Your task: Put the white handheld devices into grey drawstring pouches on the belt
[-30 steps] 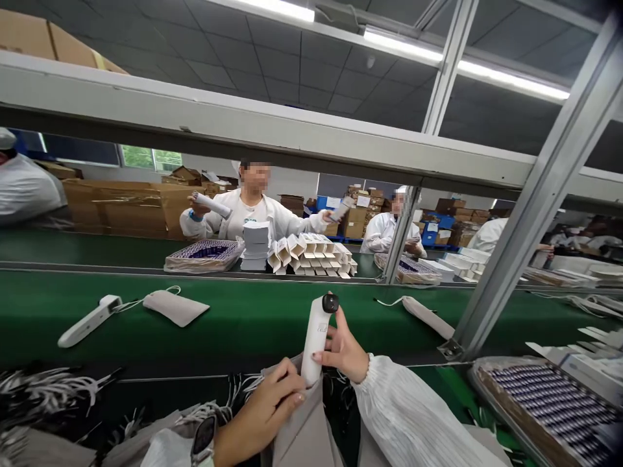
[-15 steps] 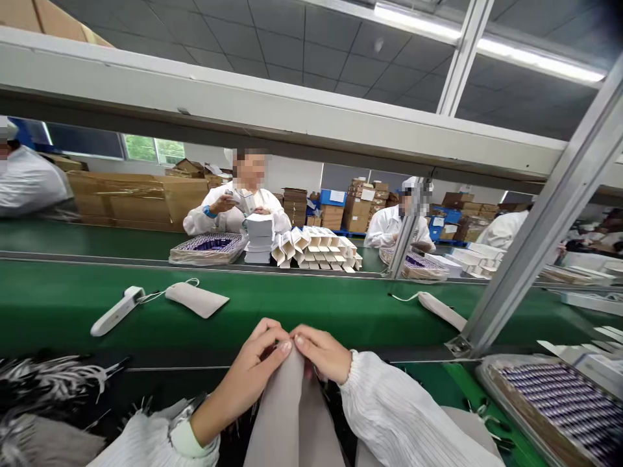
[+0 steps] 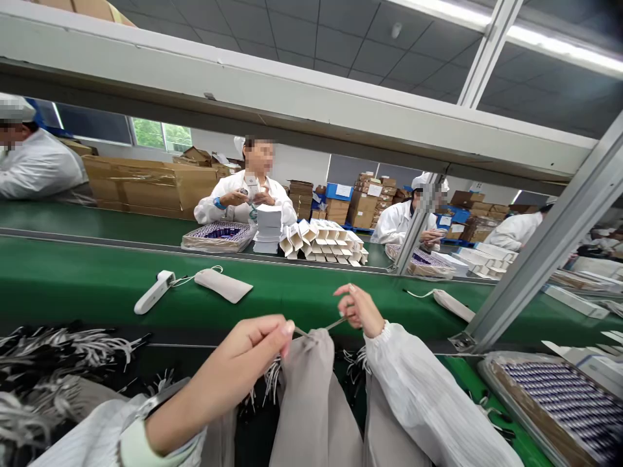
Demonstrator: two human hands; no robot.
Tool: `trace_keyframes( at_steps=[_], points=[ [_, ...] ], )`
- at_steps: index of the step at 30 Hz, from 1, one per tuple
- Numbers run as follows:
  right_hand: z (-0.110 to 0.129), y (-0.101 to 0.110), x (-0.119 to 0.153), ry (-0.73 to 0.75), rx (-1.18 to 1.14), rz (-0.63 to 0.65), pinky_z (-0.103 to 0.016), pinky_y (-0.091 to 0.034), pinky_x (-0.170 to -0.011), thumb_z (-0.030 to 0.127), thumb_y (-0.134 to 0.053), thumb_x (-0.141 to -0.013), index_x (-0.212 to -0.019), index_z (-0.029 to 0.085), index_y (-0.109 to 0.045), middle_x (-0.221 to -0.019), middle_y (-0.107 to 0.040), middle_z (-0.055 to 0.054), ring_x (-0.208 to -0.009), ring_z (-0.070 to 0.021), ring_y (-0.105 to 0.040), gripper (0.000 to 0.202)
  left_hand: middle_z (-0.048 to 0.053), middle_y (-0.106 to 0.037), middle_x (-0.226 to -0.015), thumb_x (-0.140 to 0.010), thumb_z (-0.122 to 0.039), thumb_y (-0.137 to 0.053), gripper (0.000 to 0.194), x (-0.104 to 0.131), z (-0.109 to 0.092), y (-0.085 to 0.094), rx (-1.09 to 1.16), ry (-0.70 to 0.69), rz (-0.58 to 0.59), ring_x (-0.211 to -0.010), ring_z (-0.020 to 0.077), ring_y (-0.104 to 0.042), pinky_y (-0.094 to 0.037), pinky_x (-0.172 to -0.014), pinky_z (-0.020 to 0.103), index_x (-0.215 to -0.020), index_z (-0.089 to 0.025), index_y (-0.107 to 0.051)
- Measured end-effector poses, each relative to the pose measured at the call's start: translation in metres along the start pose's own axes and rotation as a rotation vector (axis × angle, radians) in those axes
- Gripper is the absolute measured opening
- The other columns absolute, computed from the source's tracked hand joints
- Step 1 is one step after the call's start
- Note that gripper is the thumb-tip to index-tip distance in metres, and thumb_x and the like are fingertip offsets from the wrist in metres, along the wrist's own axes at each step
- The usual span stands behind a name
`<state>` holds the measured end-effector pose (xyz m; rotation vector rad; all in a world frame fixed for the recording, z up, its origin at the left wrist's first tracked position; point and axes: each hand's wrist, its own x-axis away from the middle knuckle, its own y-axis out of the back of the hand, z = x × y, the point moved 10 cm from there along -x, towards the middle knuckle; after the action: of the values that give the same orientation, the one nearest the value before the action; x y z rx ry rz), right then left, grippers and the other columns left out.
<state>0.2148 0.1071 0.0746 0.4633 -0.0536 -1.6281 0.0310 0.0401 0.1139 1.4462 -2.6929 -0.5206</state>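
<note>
Fingers (image 3: 286, 332) of the left hand (image 3: 253, 348) and right hand (image 3: 363, 312) clamp opposite sides of a drawstring (image 3: 337, 323), the gray pouch (image 3: 309, 395) at six o'clock in view bunched below it, while from there a white device (image 3: 152, 296) lies on the green belt (image 3: 282, 292) toward ten and a blurred heap, probably cords (image 3: 80, 347), toward nine.

The premises present as a factory packing line, evidenced by a long, flat green conveyor belt (image 3: 296, 301); several workers in white coats (image 3: 272, 189) stationed beyond it; multiple grey fabric drawstring pouches (image 3: 309, 395) nearby; clustered open white cardboard boxes (image 3: 326, 241); stacked brown cardboard cartons (image 3: 363, 211) behind; and long white tubular ceiling lights (image 3: 564, 50).
</note>
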Motion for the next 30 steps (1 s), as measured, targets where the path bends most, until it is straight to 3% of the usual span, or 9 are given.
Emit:
trace_keyframes(
  at_steps=[3,5,7,9,13,15,20,26,30],
  points=[
    [0.02,-0.096,0.051,-0.076,-0.332,0.6,-0.016,-0.033,-0.038,0.046,-0.061,-0.06,-0.109,0.022,-0.04,-0.083,-0.057,-0.001,-0.044,-0.0041,-0.04,0.058,-0.005,-0.03,-0.052,-0.084,-0.041,-0.031,0.034,-0.001,-0.004,0.003,0.109,-0.141,-0.11,-0.046,0.0083,-0.028,-0.024,-0.044,0.018,-0.061,-0.018,-0.042],
    [0.036,-0.133,0.081,-0.038,-0.424,0.737,-0.02,-0.043,-0.056,0.03,-0.072,-0.05,-0.101,0.019,-0.047,-0.084,-0.056,0.0,-0.062,-0.0084,-0.051,0.057,-0.003,-0.035,-0.056,-0.084,-0.04,-0.032,0.035,0.0,-0.01,-0.005,0.082,-0.232,-0.083,-0.052,0.0093,-0.034,-0.029,-0.049,0.019,-0.059,-0.017,-0.043],
    [0.039,-0.143,0.089,-0.056,-0.478,0.68,-0.024,-0.044,-0.062,0.027,-0.071,-0.053,-0.086,0.016,-0.052,-0.075,-0.055,0.001,-0.067,-0.0111,-0.052,0.039,-0.002,-0.04,-0.06,-0.085,-0.039,-0.031,0.036,0.002,-0.017,-0.012,0.028,-0.308,-0.045,-0.056,0.0101,-0.038,-0.032,-0.054,0.02,-0.059,-0.017,-0.044],
    [0.034,-0.116,0.07,-0.034,-0.415,0.412,-0.025,-0.044,-0.062,0.029,-0.068,-0.056,-0.077,0.015,-0.052,-0.069,-0.054,0.001,-0.065,-0.0125,-0.053,0.03,-0.001,-0.044,-0.065,-0.086,-0.038,-0.027,0.035,0.002,-0.02,-0.011,-0.032,-0.355,-0.064,-0.061,0.0111,-0.042,-0.035,-0.058,0.021,-0.067,-0.017,-0.048],
    [0.021,0.006,0.025,0.137,-0.08,-0.337,-0.031,-0.044,-0.071,0.037,-0.058,-0.066,-0.082,0.017,-0.048,-0.082,-0.055,-0.006,-0.077,-0.0173,-0.054,0.027,0.001,-0.051,-0.076,-0.088,-0.033,-0.027,0.03,-0.012,0.003,-0.001,-0.374,-0.338,-0.235,-0.072,0.0136,-0.047,-0.036,-0.067,0.024,-0.079,-0.018,-0.051],
    [-0.003,0.041,0.011,0.072,0.133,-0.483,-0.034,-0.043,-0.073,0.039,-0.05,-0.071,-0.099,0.016,-0.042,-0.094,-0.054,-0.01,-0.086,-0.0202,-0.053,0.037,0.002,-0.054,-0.085,-0.086,-0.033,-0.033,0.025,-0.023,0.027,-0.013,-0.663,-0.331,-0.214,-0.082,0.0167,-0.048,-0.035,-0.073,0.028,-0.086,-0.019,-0.053],
    [-0.079,0.048,-0.007,-0.207,0.501,-0.339,-0.035,-0.044,-0.068,0.03,-0.043,-0.071,-0.116,0.016,-0.031,-0.086,-0.058,-0.009,-0.075,-0.0212,-0.058,0.048,0.007,-0.055,-0.096,-0.084,-0.032,-0.039,0.032,-0.037,0.092,-0.039,-1.022,-0.195,-0.047,-0.091,0.0211,-0.049,-0.036,-0.075,0.032,-0.112,-0.016,-0.044],
    [-0.1,0.041,-0.01,-0.218,0.646,-0.289,-0.033,-0.044,-0.066,0.018,-0.039,-0.069,-0.127,0.014,-0.021,-0.101,-0.052,-0.014,-0.08,-0.0224,-0.058,0.062,0.007,-0.05,-0.101,-0.082,-0.02,-0.045,0.032,-0.026,0.067,-0.047,-1.116,-0.333,-0.075,-0.096,0.0227,-0.043,-0.034,-0.076,0.032,-0.114,-0.018,-0.04],
    [-0.074,0.017,-0.01,-0.058,0.666,-0.164,-0.033,-0.044,-0.069,0.015,-0.044,-0.067,-0.116,0.018,-0.04,-0.112,-0.045,-0.013,-0.085,-0.021,-0.054,0.049,0.004,-0.048,-0.088,-0.08,-0.012,-0.044,0.019,-0.026,0.061,-0.045,-1.105,-0.298,-0.08,-0.082,0.0199,-0.044,-0.035,-0.068,0.031,-0.098,-0.019,-0.048]
  ],
)
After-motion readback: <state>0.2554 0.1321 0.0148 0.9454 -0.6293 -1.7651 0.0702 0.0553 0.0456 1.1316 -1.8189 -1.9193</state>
